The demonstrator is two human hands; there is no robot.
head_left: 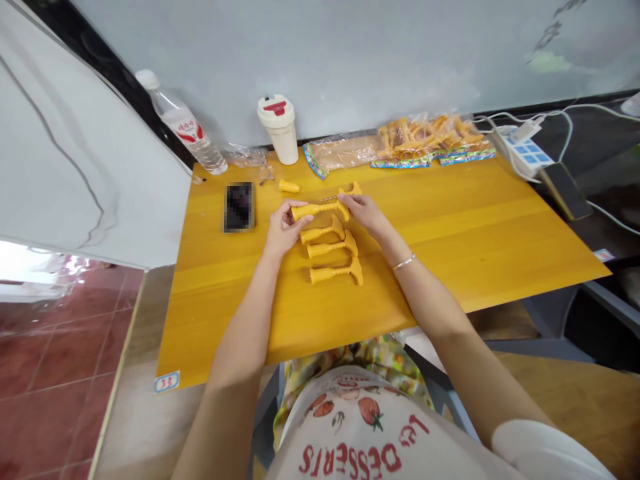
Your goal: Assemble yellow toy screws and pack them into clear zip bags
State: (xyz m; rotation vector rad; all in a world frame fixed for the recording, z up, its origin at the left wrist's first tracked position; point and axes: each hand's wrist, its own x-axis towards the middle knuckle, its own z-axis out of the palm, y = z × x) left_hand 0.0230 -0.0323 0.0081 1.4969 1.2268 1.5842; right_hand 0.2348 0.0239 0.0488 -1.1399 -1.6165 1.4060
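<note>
Quick one from my bench: my left hand [284, 228] is wrapped round the ribbed stem of a yellow piece [320, 211], fingers curled in and clamped on it, while my right hand [365, 212] has its fingers [351, 201] together up at the flared end, though I can't tell from this view if they're actually gripping or just touching. So the piece is up in both hands, just over the wooden table [450, 267], lying crossways in front of me, which I'd guess is the easiest way to get a good look along it. Right below it three more pieces [333, 247] sit in a tidy row, flared ends all to the right, probably so they don't tangle and stay easy to grab. Another yellow bit [351, 189] pokes out just past my right fingers, and a short stub [289, 186] lies further up near a phone [239, 207]. The bag of yellow parts [430, 137] is shoved to the back edge with the cup [279, 128] and bottle [183, 123] off the corner, likely to keep my working space free
</note>
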